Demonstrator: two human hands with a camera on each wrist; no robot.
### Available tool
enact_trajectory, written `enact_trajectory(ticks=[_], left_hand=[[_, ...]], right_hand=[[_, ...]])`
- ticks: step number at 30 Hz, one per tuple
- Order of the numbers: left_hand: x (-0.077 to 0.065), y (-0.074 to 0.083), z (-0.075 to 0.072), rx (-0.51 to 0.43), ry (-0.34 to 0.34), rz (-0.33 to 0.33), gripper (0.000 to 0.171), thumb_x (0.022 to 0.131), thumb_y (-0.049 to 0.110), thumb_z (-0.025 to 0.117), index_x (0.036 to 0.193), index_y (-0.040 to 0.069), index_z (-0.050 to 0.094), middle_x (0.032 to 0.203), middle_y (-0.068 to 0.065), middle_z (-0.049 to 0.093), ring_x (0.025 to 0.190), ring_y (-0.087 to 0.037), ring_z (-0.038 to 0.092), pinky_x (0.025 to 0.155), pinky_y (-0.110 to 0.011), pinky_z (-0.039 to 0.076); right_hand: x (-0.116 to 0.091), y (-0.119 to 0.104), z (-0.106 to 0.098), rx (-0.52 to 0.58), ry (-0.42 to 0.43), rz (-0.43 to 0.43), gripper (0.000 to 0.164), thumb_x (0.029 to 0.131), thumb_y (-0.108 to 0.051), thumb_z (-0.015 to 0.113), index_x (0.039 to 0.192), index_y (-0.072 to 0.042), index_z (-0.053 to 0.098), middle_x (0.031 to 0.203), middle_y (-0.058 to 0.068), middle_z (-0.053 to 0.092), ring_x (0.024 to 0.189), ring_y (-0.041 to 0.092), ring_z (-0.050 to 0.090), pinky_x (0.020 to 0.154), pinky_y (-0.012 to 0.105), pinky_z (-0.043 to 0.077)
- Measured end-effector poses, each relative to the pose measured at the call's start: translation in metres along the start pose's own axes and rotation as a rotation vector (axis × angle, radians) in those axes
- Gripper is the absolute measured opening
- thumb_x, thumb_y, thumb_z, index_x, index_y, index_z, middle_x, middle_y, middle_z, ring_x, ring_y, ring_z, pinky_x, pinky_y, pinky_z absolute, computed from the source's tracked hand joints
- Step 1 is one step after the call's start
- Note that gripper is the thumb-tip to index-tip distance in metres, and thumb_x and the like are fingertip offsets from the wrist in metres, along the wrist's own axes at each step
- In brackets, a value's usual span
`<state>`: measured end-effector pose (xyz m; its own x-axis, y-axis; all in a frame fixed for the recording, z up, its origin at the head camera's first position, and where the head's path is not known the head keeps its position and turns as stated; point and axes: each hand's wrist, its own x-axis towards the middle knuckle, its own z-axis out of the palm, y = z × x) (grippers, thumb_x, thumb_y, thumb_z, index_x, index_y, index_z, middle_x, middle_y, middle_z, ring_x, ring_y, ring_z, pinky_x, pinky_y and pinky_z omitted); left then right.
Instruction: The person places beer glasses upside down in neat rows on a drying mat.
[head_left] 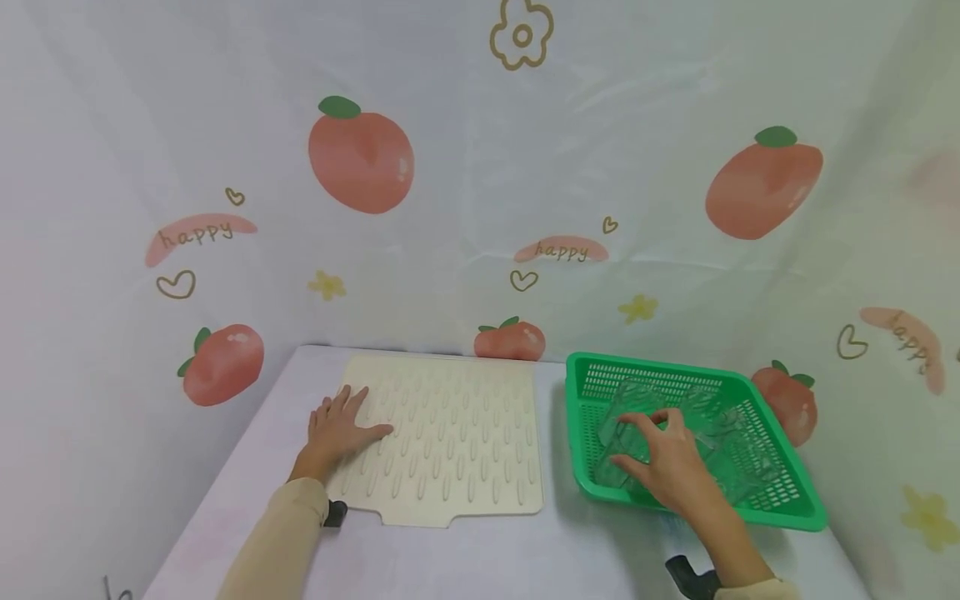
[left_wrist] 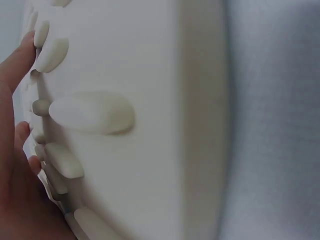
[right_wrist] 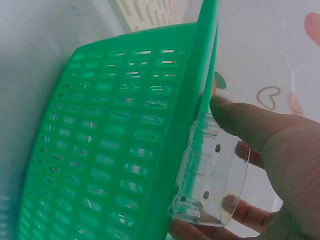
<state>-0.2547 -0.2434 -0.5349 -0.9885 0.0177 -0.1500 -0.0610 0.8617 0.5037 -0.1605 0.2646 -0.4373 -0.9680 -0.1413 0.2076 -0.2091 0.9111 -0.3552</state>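
My left hand (head_left: 339, 432) rests on the left side of a flat cream board (head_left: 420, 515) that bears rows of raised slanted pegs, fingers spread and thumb out. Close up in the left wrist view, some fingers lie beside the pegs (left_wrist: 92, 112). Over the left part of a green plastic basket (head_left: 660, 363) is my right hand (head_left: 671, 462), thumb and fingers curved around a clear plastic container (right_wrist: 227, 160) with small dark spots. In the right wrist view the thumb is at its top edge and fingertips show through and below it, beside the basket rim.
More clear containers (head_left: 738, 471) lie in the right part of the basket. Board and basket stand side by side on a white-covered table (head_left: 487, 558), with a narrow gap between. A fruit-printed curtain (head_left: 450, 275) hangs behind. A black wrist mount (head_left: 690, 577) sits below my right hand.
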Motion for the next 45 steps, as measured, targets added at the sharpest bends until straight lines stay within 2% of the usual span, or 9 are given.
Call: enact_trajectory(ticks=[3,7,15,22,31,34,38,41,45], left_hand=[[0.001,0.0,0.001,-0.017,0.0,0.001,0.105,0.084,0.072,0.065,0.163,0.014,0.024,0.17,-0.026,0.006,0.152,-0.061,-0.001,0.119,-0.077,-0.002],[0.007,-0.008,0.005,0.002,0.003,-0.002,0.11,0.082,0.079,0.061,0.164,0.017,0.022,0.171,-0.023,0.005,0.153,-0.059,-0.003,0.119,-0.076,-0.003],[0.006,-0.011,0.004,0.0,-0.01,-0.031,0.109,0.082,0.078,0.062,0.164,0.018,0.021,0.172,-0.021,0.003,0.153,-0.058,-0.004,0.12,-0.075,-0.003],[0.007,-0.012,0.004,-0.011,0.004,-0.011,0.108,0.082,0.078,0.062,0.164,0.018,0.022,0.172,-0.022,0.003,0.153,-0.059,-0.005,0.119,-0.076,-0.004],[0.003,-0.006,0.002,-0.028,-0.004,-0.032,0.106,0.082,0.073,0.066,0.163,0.018,0.025,0.172,-0.021,0.006,0.154,-0.058,-0.003,0.12,-0.075,-0.002],[0.001,-0.006,0.001,-0.04,0.003,-0.02,0.107,0.081,0.075,0.066,0.163,0.018,0.026,0.171,-0.023,0.006,0.153,-0.06,-0.003,0.119,-0.076,-0.002],[0.001,-0.009,0.004,-0.042,0.021,-0.004,0.109,0.079,0.08,0.063,0.163,0.02,0.026,0.172,-0.022,0.006,0.152,-0.06,-0.003,0.119,-0.077,-0.002],[0.002,-0.009,0.006,-0.033,0.027,-0.007,0.11,0.079,0.082,0.061,0.163,0.021,0.026,0.172,-0.02,0.007,0.154,-0.058,-0.002,0.12,-0.075,-0.002],[0.003,-0.008,0.004,-0.037,0.002,-0.021,0.109,0.08,0.078,0.064,0.163,0.019,0.024,0.172,-0.022,0.004,0.153,-0.059,-0.005,0.12,-0.075,-0.004]], right_hand=[[0.0,0.0,-0.002,-0.01,0.018,-0.005,0.055,0.082,-0.025,0.085,0.131,-0.014,0.064,0.121,0.031,0.046,0.092,0.043,0.058,0.064,0.047,0.05],[0.0,0.0,-0.007,-0.011,0.029,-0.013,0.055,0.082,-0.025,0.085,0.132,-0.012,0.065,0.123,0.03,0.048,0.095,0.045,0.059,0.066,0.05,0.052],[0.004,-0.009,-0.028,-0.022,0.061,-0.083,0.057,0.082,-0.026,0.085,0.133,-0.013,0.064,0.129,0.027,0.059,0.103,0.048,0.057,0.075,0.06,0.054],[0.007,-0.021,-0.054,-0.016,0.052,-0.101,0.061,0.081,-0.027,0.085,0.137,-0.017,0.062,0.12,0.024,0.058,0.103,0.042,0.054,0.069,0.05,0.054],[0.014,-0.036,-0.082,0.034,0.071,-0.125,0.061,0.084,-0.034,0.084,0.139,-0.025,0.06,0.123,0.022,0.051,0.107,0.041,0.051,0.072,0.05,0.05],[0.016,-0.04,-0.084,0.053,0.087,-0.126,0.057,0.084,-0.037,0.084,0.135,-0.026,0.062,0.122,0.018,0.051,0.097,0.032,0.052,0.069,0.04,0.049],[0.019,-0.044,-0.083,0.105,0.127,-0.133,0.056,0.083,-0.036,0.085,0.133,-0.025,0.062,0.119,0.014,0.052,0.092,0.023,0.054,0.068,0.027,0.052],[0.021,-0.047,-0.081,0.163,0.147,-0.13,0.057,0.083,-0.034,0.086,0.134,-0.022,0.062,0.119,0.013,0.052,0.098,0.023,0.058,0.073,0.026,0.057],[0.025,-0.05,-0.077,0.222,0.165,-0.11,0.058,0.084,-0.032,0.085,0.136,-0.021,0.06,0.12,0.015,0.051,0.1,0.023,0.057,0.076,0.023,0.057]])
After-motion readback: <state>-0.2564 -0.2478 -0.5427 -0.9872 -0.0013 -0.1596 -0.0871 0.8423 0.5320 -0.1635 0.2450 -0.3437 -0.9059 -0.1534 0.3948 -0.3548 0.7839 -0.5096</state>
